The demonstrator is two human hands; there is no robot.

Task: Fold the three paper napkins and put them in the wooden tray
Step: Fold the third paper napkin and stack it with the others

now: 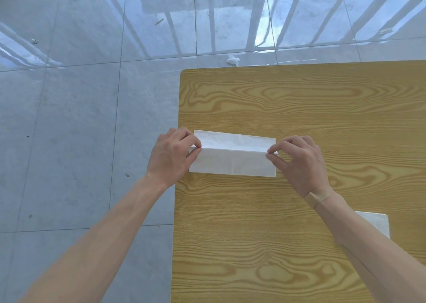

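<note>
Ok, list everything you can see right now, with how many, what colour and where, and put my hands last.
Table: one, yellow wood-grain top, fills the right half of the view.
Napkin being folded: one, white, near the table's left edge, near half doubled over along a crease, far half showing beyond it.
Second napkin: one, white, flat on the table at right, partly hidden by the right forearm.
Crumpled paper: one, white, on the floor past the table's far edge.
Floor: grey glossy tiles, left and top, with a few small bits of litter.
Plaster: one, beige, on the right wrist.
Wooden tray: none in view.
Left hand: pinching the napkin's left end at the crease.
Right hand: pinching its right end.
</note>
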